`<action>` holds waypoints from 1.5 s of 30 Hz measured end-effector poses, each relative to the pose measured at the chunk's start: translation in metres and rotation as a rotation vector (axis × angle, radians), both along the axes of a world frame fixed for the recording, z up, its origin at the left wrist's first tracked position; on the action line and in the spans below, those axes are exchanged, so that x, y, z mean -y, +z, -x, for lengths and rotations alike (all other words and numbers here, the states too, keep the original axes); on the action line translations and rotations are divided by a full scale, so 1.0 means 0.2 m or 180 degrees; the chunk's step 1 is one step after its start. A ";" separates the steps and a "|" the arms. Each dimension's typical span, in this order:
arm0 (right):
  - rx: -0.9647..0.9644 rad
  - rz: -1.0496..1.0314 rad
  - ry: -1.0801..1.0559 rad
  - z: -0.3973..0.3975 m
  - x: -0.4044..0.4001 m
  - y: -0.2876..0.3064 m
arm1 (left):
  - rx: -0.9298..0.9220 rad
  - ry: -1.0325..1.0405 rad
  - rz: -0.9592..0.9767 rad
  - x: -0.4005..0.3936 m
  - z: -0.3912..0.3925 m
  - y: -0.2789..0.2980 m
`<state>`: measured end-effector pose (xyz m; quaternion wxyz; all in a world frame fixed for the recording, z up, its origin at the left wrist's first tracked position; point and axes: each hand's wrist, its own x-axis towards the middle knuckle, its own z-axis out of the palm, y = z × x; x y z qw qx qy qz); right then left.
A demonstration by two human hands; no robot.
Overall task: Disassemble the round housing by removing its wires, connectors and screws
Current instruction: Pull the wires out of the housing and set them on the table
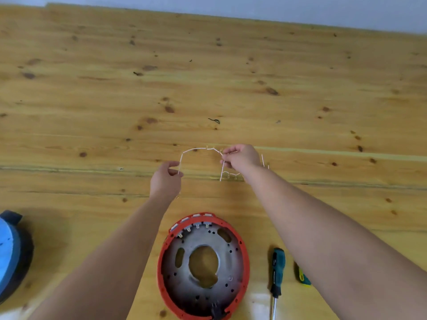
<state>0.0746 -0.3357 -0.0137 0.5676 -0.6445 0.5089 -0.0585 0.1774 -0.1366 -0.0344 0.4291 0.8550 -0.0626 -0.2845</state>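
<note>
- Here, left hand (166,179) is out over the bench, thumb and fingers pinching one end of a thin white kinked wire (198,149).
- Right hand (241,158) is a bit farther out, fingers curled, pinching the same thin white kinked wire further along; the wire arches between the two hands.
- More white wire hangs below and beside the right hand, with small bits along it, too small to tell what they are.
- Both forearms bare, reaching out from the near edge.
- Round housing with a red plastic rim and grey metal plate (203,264) lies on the bench near the person, between the forearms, well apart from the hands; large centre hole, small terminals along its far rim.
- Teal-and-black-handled screwdriver (276,276) lies just right of the housing, shaft towards the person.
- A second yellow-and-green tool (302,276) is partly hidden under the right forearm.
- Blue and black round object (10,252) at the left edge.
- Light knotty pine-plank bench (208,77) carries it all, with a few dark scraps (215,121) farther out.
</note>
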 end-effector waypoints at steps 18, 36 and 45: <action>-0.1082 0.1454 0.1515 -0.16 -0.12 -0.26 | 0.0990 -0.0458 -0.0456 -0.14 -0.09 -0.28; -0.0988 0.0973 0.2150 0.93 -0.64 -0.11 | 0.0675 -0.0509 0.0056 -0.77 0.77 -0.12; -0.1223 0.0968 0.1691 1.09 -0.78 -0.04 | 0.0539 -0.1061 -0.0151 -0.82 0.85 -0.05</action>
